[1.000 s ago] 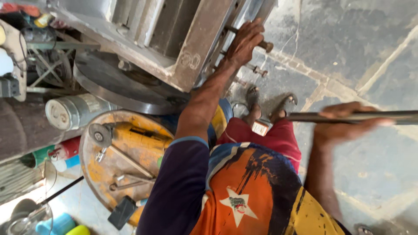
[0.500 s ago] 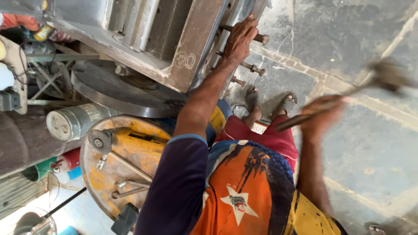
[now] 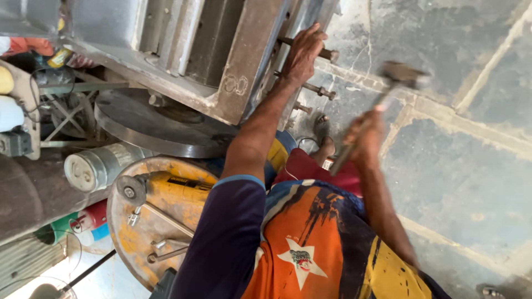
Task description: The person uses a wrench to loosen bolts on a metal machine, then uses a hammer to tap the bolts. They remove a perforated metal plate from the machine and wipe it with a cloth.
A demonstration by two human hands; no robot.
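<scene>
My left hand reaches up and closes around a rusty threaded stud that sticks out of a big grey metal frame. Two more studs project just below it. My right hand grips the handle of a hammer, whose blurred head is lifted to the right of the studs and apart from them. My orange and yellow shirt fills the bottom of the view.
A yellow angle grinder and some spanners lie on a round rusty drum top at the lower left. A heavy steel disc and a silver cylinder sit behind it. A sandalled foot rests on the stone floor.
My right hand has swung the hammer from lying level out to the right to an upright tilt, its head now nearer the studs. My left hand stays on the stud.
</scene>
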